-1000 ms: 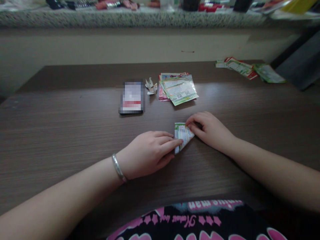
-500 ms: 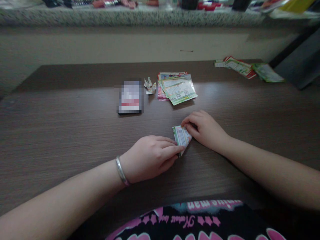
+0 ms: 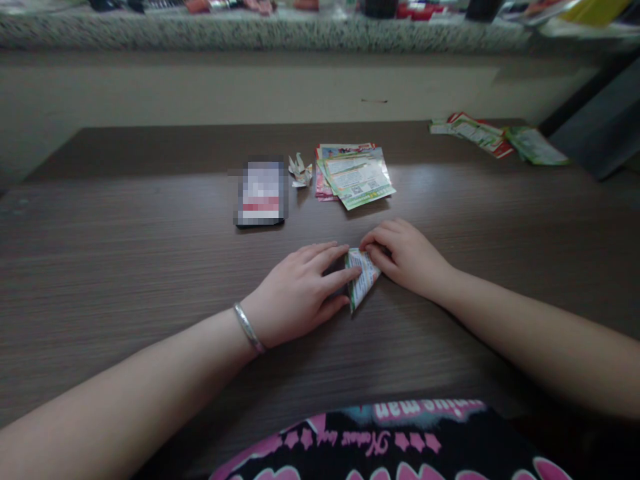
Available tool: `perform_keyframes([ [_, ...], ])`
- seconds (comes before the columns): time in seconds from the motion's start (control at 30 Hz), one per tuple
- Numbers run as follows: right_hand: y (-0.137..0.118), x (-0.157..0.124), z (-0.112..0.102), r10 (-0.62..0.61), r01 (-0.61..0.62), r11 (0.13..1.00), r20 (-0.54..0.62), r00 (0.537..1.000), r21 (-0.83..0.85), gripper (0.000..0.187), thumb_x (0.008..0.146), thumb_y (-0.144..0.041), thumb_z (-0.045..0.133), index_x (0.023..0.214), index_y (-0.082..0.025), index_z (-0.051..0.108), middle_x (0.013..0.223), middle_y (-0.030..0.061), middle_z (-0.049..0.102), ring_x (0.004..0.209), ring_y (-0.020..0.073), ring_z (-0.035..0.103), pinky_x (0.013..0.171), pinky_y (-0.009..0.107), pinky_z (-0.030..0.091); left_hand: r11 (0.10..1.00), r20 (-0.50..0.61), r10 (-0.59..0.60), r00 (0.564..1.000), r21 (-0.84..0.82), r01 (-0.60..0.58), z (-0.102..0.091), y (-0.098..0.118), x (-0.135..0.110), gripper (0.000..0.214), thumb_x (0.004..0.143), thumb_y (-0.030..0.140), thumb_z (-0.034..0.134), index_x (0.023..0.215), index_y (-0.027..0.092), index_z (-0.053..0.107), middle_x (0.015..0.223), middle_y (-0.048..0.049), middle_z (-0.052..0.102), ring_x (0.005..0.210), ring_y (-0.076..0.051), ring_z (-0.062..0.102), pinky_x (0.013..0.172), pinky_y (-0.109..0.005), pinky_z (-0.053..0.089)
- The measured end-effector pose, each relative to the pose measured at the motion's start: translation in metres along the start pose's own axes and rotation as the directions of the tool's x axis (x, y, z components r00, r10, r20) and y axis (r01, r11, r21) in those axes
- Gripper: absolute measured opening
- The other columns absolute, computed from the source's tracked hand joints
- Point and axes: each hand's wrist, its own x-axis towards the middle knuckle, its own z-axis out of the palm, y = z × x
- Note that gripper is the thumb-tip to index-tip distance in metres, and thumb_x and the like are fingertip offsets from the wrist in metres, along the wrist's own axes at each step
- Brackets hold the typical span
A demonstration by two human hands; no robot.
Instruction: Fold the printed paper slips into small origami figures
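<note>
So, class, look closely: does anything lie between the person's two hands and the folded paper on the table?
Nothing visible does. The left hand and right hand both touch the folded paper directly. The phone, small paper figure and stack of leaflets lie farther back, apart from it.

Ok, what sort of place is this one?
Probably a home or small office desk, indoors: a dark wood-grain table, a speckled stone ledge cluttered with small items behind it, and stacks of printed leaflets.
</note>
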Motion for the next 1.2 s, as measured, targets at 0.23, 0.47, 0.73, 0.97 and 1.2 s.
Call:
perform_keyframes([
  [0.23,-0.001,-0.004,-0.006,-0.021,0.021,0.999,-0.001,1.000,0.029,0.018,0.087,-0.029,0.055,0.095,-0.016,0.066,0.095,0.0086,0.064,0.093,0.0231,0.055,0.086,0.037,0.042,1.000,0.021,-0.008,1.000,0.010,0.008,0.000,-0.002,0.003,0.042,0.092,0.035,0.051,0.132,0.022,0.054,0.138,-0.0130,0.052,0.129,-0.030,0.048,0.105,-0.049,0.043],
  [0.47,-0.002,-0.009,-0.011,-0.064,0.064,0.998,0.033,0.997,0.021,0.025,0.090,-0.035,0.053,0.102,-0.021,0.070,0.101,0.0082,0.062,0.096,0.0231,0.053,0.088,0.039,0.041,0.996,0.052,-0.079,0.995,-0.027,0.081,0.001,0.000,0.001,0.053,0.091,0.040,0.051,0.139,0.016,0.044,0.141,-0.0111,0.049,0.132,-0.028,0.043,0.111,-0.047,0.038],
  [0.73,-0.008,-0.011,-0.008,-0.099,0.098,0.995,0.040,0.994,0.025,0.027,0.091,-0.035,0.053,0.106,-0.020,0.070,0.103,0.0091,0.061,0.096,0.0232,0.052,0.089,0.039,0.042,0.957,0.041,-0.285,0.958,-0.039,0.286,0.003,0.000,0.002,0.051,0.090,0.042,0.049,0.135,0.017,0.050,0.138,-0.0114,0.048,0.137,-0.031,0.033,0.116,-0.049,0.028],
  [0.97,-0.011,-0.011,-0.006,-0.093,0.092,0.995,0.012,0.996,0.034,0.032,0.090,-0.035,0.054,0.111,-0.014,0.067,0.104,0.0105,0.063,0.097,0.0239,0.053,0.089,0.040,0.043,0.952,0.092,-0.290,0.953,-0.073,0.297,0.003,0.001,0.004,0.055,0.090,0.043,0.048,0.138,0.017,0.045,0.146,-0.0102,0.041,0.140,-0.030,0.028,0.118,-0.048,0.024],
  [1.2,-0.012,-0.010,-0.006,-0.100,0.099,0.994,0.020,0.995,0.035,0.031,0.090,-0.035,0.054,0.109,-0.015,0.068,0.103,0.0104,0.063,0.097,0.0242,0.053,0.090,0.041,0.043,0.937,0.105,-0.325,0.940,-0.096,0.335,0.003,-0.002,0.005,0.052,0.093,0.048,0.043,0.137,0.021,0.047,0.151,-0.0087,0.036,0.143,-0.028,0.024,0.119,-0.051,0.019],
])
